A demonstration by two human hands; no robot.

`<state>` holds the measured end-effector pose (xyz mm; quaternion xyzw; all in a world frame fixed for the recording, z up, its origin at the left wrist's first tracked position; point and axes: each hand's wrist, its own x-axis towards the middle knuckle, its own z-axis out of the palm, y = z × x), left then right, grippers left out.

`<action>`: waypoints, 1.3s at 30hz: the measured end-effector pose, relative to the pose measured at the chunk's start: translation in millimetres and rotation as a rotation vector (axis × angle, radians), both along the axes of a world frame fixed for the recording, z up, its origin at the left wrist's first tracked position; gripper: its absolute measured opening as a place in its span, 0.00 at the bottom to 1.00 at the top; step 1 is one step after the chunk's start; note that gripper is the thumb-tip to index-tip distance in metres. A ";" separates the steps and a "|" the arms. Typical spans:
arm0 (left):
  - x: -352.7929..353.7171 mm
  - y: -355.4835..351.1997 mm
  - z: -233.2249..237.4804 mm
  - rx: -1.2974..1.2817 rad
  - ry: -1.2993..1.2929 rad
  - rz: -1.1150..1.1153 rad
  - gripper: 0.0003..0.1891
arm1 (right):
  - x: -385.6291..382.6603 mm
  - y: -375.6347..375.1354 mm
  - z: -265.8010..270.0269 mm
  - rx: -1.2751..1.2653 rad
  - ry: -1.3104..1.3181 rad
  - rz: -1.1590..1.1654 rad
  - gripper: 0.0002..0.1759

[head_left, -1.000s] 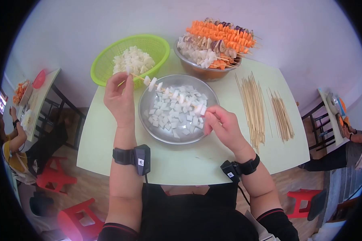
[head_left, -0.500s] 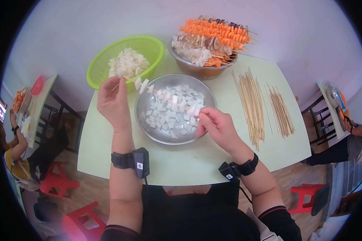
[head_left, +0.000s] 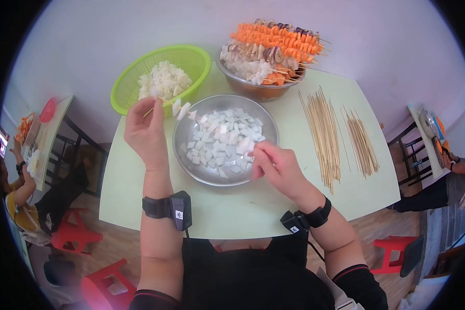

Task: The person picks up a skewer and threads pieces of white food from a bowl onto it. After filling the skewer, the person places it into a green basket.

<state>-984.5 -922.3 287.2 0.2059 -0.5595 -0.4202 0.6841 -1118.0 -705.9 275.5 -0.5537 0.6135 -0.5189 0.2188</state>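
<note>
A thin bamboo skewer carrying several white vegetable pieces [head_left: 176,107] slants across the steel basin, between my two hands. My left hand [head_left: 145,132] is closed on the skewer's upper left end, near the rim of the green basket. At the lower right end, the fingers of my right hand [head_left: 275,166] are pinched together by the last white pieces; its fingertips partly hide that end. Under the skewer, the steel basin [head_left: 212,177] holds many loose white cut pieces [head_left: 212,147].
A green basket [head_left: 121,93] of white pieces stands at back left. Behind the basin, a metal bowl [head_left: 258,93] is piled with orange, white and purple-edged skewers. Bare bamboo skewers [head_left: 321,139] lie in two bundles on the right. Red stools [head_left: 108,287] and other people flank the table.
My right hand's fingers have shifted and curled tighter at the skewer's lower end. My left hand stays almost where it was.
</note>
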 end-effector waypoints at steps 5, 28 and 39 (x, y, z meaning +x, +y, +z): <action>0.4 1.1 -0.4 -0.033 -0.054 -0.055 0.07 | -13.3 4.0 7.3 0.153 -0.820 0.259 0.16; -17.2 10.1 -25.1 -0.091 -0.637 -0.335 0.10 | -46.8 8.0 10.9 -0.120 -0.799 0.076 0.14; -22.8 6.2 -46.5 -0.295 -1.176 -0.465 0.08 | -41.9 4.3 7.0 -0.034 -0.793 0.175 0.14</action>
